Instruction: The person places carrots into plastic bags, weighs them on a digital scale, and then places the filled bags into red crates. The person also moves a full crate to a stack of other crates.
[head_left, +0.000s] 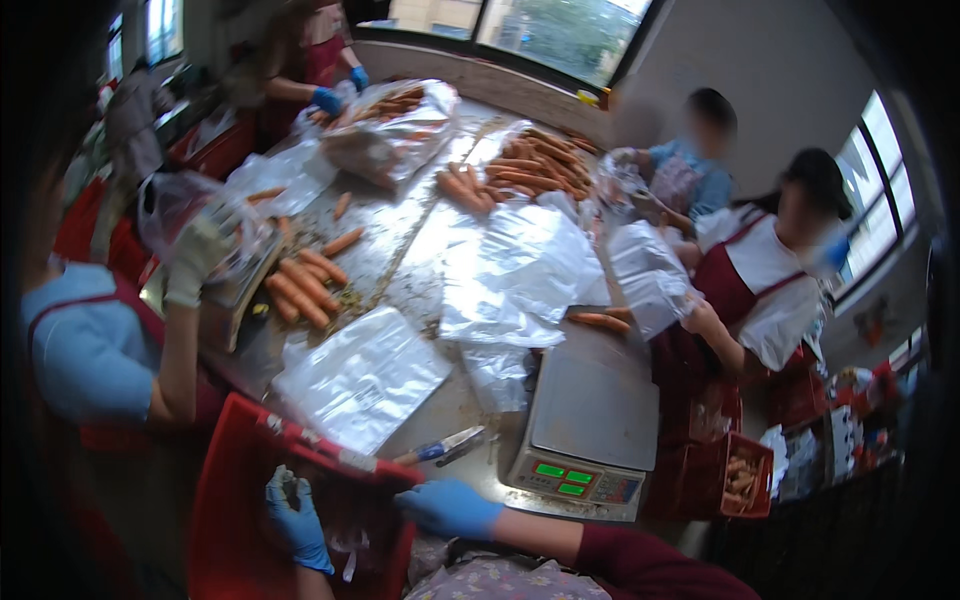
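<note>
My left hand (298, 517), in a blue glove with soiled fingertips, is inside a red plastic crate (255, 427). Its thumb and fingers curve apart, and I see nothing between them. Clear plastic (352, 547) lies low in the crate. At the crate's right corner is my right hand (448, 508), also blue-gloved. Its fingertips are at the rim, and whether they grip it is hidden. A knife-like tool (442, 446) with blue wrapping lies on the metal table (401, 259) just beyond. Right of it stands a digital scale (592, 412) with lit green displays and a bare pan.
Flat plastic bags (367, 379) and a larger bag stack (510, 270) cover the table's middle. Carrots lie in a near group (304, 289) and a far heap (540, 165). Co-workers stand left, right and at the far end; one (750, 277) holds a bag. Another scale (240, 300) stands left.
</note>
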